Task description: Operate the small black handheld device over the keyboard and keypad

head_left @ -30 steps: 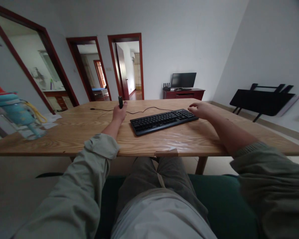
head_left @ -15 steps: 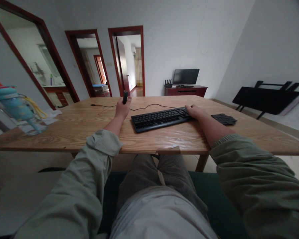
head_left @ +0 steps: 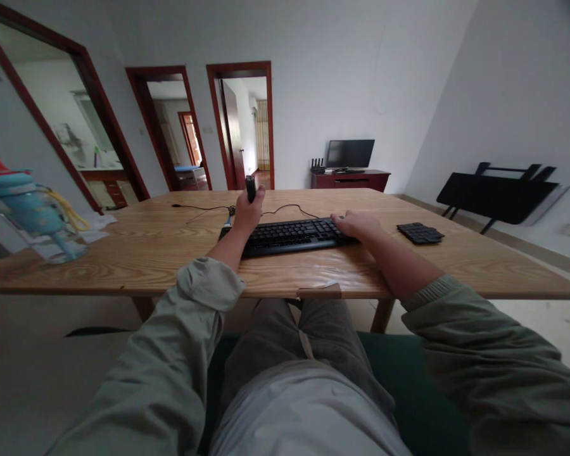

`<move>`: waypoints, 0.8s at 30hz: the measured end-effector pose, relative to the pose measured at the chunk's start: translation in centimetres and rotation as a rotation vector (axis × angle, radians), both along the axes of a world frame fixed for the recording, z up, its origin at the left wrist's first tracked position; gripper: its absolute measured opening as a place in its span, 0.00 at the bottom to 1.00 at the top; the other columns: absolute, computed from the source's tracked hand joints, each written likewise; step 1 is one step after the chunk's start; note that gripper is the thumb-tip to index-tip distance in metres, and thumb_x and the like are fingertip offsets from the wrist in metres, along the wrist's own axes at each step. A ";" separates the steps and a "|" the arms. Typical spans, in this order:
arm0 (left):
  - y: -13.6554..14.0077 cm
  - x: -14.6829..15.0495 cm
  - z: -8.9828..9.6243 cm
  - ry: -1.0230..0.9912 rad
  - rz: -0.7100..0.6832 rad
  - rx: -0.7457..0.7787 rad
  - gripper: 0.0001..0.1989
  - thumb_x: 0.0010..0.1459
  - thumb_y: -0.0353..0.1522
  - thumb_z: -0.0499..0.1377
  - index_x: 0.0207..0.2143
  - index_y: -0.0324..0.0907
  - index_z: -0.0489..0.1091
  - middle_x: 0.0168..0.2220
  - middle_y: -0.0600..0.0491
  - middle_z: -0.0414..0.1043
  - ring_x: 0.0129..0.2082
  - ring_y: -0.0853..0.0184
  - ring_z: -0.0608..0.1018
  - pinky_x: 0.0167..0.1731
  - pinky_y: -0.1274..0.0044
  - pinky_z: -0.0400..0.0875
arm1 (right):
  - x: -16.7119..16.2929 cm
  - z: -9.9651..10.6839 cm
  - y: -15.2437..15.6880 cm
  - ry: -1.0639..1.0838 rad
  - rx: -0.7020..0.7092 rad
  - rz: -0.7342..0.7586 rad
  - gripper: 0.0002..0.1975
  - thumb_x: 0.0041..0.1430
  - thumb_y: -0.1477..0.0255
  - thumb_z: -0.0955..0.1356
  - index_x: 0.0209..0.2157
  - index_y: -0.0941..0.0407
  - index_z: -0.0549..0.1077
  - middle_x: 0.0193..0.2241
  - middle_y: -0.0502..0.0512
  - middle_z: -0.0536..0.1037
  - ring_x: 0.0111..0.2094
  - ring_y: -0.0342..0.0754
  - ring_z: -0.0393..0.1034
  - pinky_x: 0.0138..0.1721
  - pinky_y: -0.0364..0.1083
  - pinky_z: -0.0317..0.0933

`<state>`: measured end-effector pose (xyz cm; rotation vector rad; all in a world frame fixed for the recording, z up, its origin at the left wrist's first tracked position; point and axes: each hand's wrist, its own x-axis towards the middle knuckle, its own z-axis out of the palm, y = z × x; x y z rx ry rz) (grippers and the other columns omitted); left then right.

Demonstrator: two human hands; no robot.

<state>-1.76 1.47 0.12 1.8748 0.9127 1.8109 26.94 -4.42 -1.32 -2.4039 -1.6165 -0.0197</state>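
Note:
My left hand (head_left: pixel 249 209) is closed around a short black stick-like object (head_left: pixel 251 189), whose rounded top stands up above the fist; its lower end is hidden. That hand is over the left part of a black keyboard (head_left: pixel 294 237), and the forearm covers some of the keys. At the keyboard's right end, my right hand (head_left: pixel 356 225) grips the edge, with the thumb near the top corner. Several loose black keycaps (head_left: pixel 420 232) lie grouped on the wooden table (head_left: pixel 313 275), to the right of my right forearm. Some keyboard slots look bare.
A thin black cable (head_left: pixel 199 207) runs behind the keyboard, with a small blue bit (head_left: pixel 228 220) near its left end. A blue bottle with a red lid (head_left: pixel 33 209) stands at the table's left, beside papers (head_left: pixel 99 223). Brown tape (head_left: pixel 320 292) covers the front edge.
The keyboard has slid left along with my right hand, which keeps hold of its right end. My left hand, with the black object, now overlaps the keyboard's left part. The view has shifted slightly.

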 end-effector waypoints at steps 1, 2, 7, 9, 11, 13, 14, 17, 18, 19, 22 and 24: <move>-0.3 0.5 0.0 0.000 -0.026 -0.032 0.25 0.59 0.54 0.52 0.25 0.43 0.63 0.19 0.56 0.60 0.21 0.70 0.68 0.24 0.77 0.65 | -0.3 0.2 -0.2 -0.004 0.000 0.009 0.39 0.62 0.46 0.52 0.57 0.61 0.70 0.55 0.73 0.71 0.56 0.64 0.66 0.54 0.60 0.58; -0.5 0.9 0.0 0.013 -0.047 -0.062 0.25 0.59 0.54 0.51 0.25 0.43 0.64 0.20 0.56 0.62 0.21 0.70 0.69 0.24 0.77 0.65 | -0.6 0.5 -0.4 -0.007 0.004 0.012 0.39 0.62 0.46 0.53 0.56 0.61 0.71 0.54 0.73 0.71 0.55 0.64 0.66 0.54 0.60 0.58; -1.9 3.3 -0.1 0.225 -0.110 -0.096 0.27 0.60 0.54 0.49 0.28 0.40 0.69 0.24 0.52 0.70 0.25 0.68 0.72 0.29 0.76 0.67 | -2.8 2.4 -1.1 0.052 0.297 0.304 0.32 0.62 0.48 0.57 0.49 0.59 0.76 0.50 0.68 0.75 0.54 0.61 0.67 0.55 0.57 0.58; -2.1 4.3 -0.4 0.346 -0.123 -0.031 0.25 0.61 0.51 0.51 0.32 0.39 0.72 0.28 0.50 0.74 0.30 0.65 0.75 0.33 0.74 0.68 | -4.4 2.9 -1.3 0.203 0.485 0.627 0.28 0.63 0.51 0.59 0.49 0.55 0.76 0.50 0.62 0.76 0.53 0.56 0.68 0.55 0.53 0.59; -2.0 5.4 -0.7 0.462 -0.165 0.046 0.20 0.62 0.46 0.53 0.37 0.40 0.75 0.34 0.48 0.77 0.36 0.63 0.77 0.38 0.73 0.69 | -6.2 3.1 -1.6 0.375 0.592 0.854 0.25 0.62 0.53 0.62 0.50 0.53 0.75 0.49 0.58 0.76 0.51 0.54 0.69 0.51 0.52 0.63; -1.9 6.4 -1.1 0.558 -0.215 0.093 0.16 0.62 0.40 0.53 0.41 0.40 0.75 0.40 0.48 0.78 0.41 0.61 0.77 0.43 0.72 0.69 | -7.4 3.0 -1.7 0.471 0.630 0.934 0.22 0.59 0.55 0.65 0.49 0.53 0.76 0.47 0.57 0.77 0.48 0.54 0.70 0.47 0.52 0.66; -1.8 6.8 -1.3 0.592 -0.230 0.101 0.15 0.62 0.38 0.54 0.42 0.41 0.76 0.42 0.48 0.78 0.43 0.60 0.77 0.44 0.72 0.68 | -7.7 2.9 -1.7 0.492 0.637 0.943 0.21 0.57 0.56 0.67 0.47 0.54 0.77 0.45 0.57 0.78 0.46 0.54 0.71 0.46 0.51 0.66; -1.6 7.2 -1.6 0.658 -0.213 0.088 0.18 0.57 0.39 0.60 0.47 0.42 0.74 0.43 0.48 0.77 0.42 0.60 0.77 0.43 0.72 0.69 | -7.1 2.4 -1.3 0.566 0.668 0.926 0.16 0.56 0.57 0.68 0.37 0.55 0.78 0.36 0.56 0.79 0.39 0.52 0.73 0.41 0.51 0.68; -1.6 7.0 -1.6 0.683 -0.206 0.071 0.21 0.54 0.40 0.62 0.48 0.41 0.73 0.42 0.48 0.77 0.40 0.61 0.77 0.41 0.72 0.69 | -6.6 2.3 -1.1 0.601 0.697 0.901 0.16 0.56 0.57 0.68 0.35 0.56 0.77 0.34 0.55 0.79 0.37 0.51 0.73 0.39 0.50 0.68; -1.5 6.7 -1.7 0.709 -0.205 0.047 0.23 0.51 0.41 0.64 0.48 0.41 0.73 0.40 0.48 0.77 0.37 0.62 0.76 0.39 0.73 0.69 | -6.1 2.0 -0.8 0.643 0.733 0.865 0.17 0.56 0.56 0.68 0.33 0.56 0.76 0.31 0.55 0.78 0.35 0.50 0.72 0.36 0.49 0.69; -1.4 5.5 -1.6 0.767 -0.232 -0.037 0.19 0.49 0.41 0.66 0.42 0.40 0.73 0.34 0.51 0.75 0.32 0.66 0.75 0.34 0.75 0.69 | -4.6 1.3 0.1 0.771 0.787 0.745 0.20 0.55 0.52 0.67 0.32 0.57 0.73 0.29 0.54 0.76 0.30 0.48 0.72 0.29 0.46 0.69; -1.3 4.9 -1.6 0.782 -0.242 -0.078 0.14 0.51 0.38 0.65 0.37 0.40 0.74 0.31 0.52 0.74 0.30 0.68 0.73 0.32 0.76 0.68 | -4.3 0.8 0.6 0.828 0.760 0.704 0.22 0.54 0.50 0.68 0.32 0.56 0.71 0.29 0.54 0.75 0.28 0.46 0.71 0.25 0.45 0.68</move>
